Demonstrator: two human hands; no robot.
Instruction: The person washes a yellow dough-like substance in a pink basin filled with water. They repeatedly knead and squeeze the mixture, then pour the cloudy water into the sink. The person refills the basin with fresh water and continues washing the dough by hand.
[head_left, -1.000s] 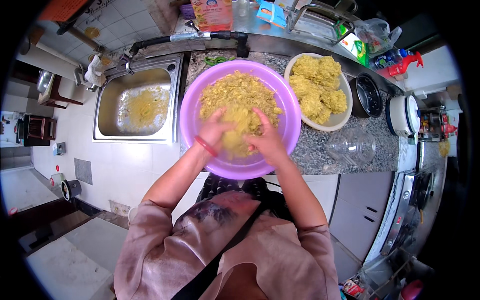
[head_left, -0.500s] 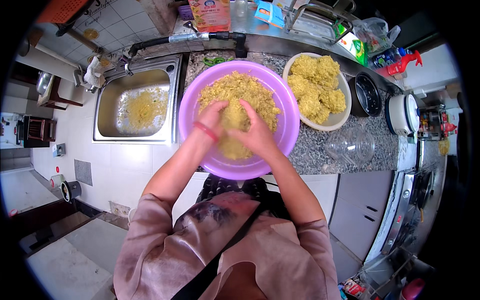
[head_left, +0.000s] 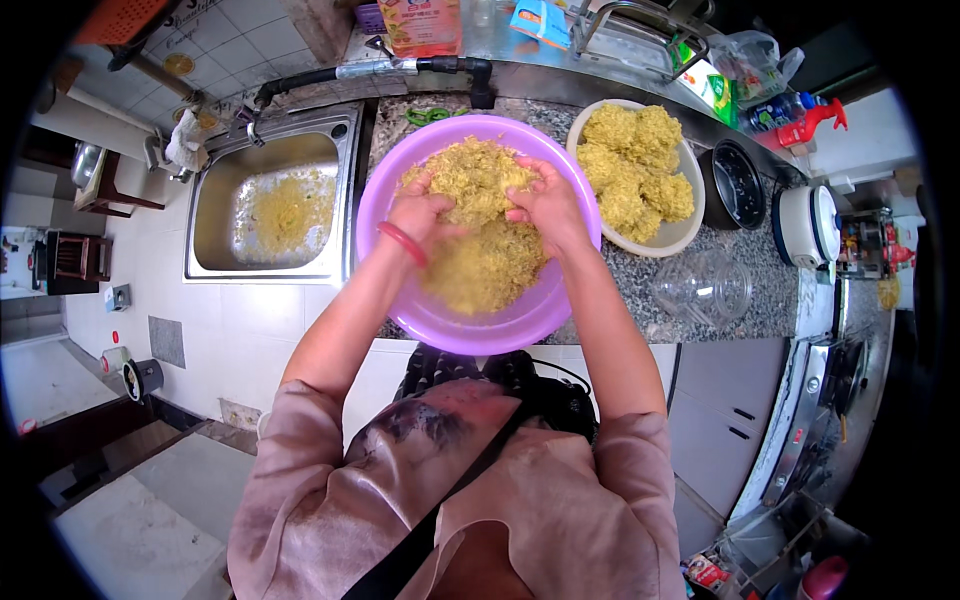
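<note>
A wide purple basin stands at the counter's front edge, with a loose yellow shredded mixture in it. My left hand, with a red bangle on the wrist, curls against the left side of the heap. From the right, my right hand grips a clump of the same mixture, thumb and fingers parted around it. Some fingertips are sunk in the shreds and hidden. Right of the basin, a cream bowl holds several large yellow clumps.
At the left is a steel sink with yellow scraps in its bottom. A clear plastic container, a black pot and a white cooker stand on the right. Green peppers lie behind the basin; a dish rack is farther back.
My hands have moved apart and farther up the heap, from the middle to its two sides. The right hand has gone to the right, closing on mixture there.
</note>
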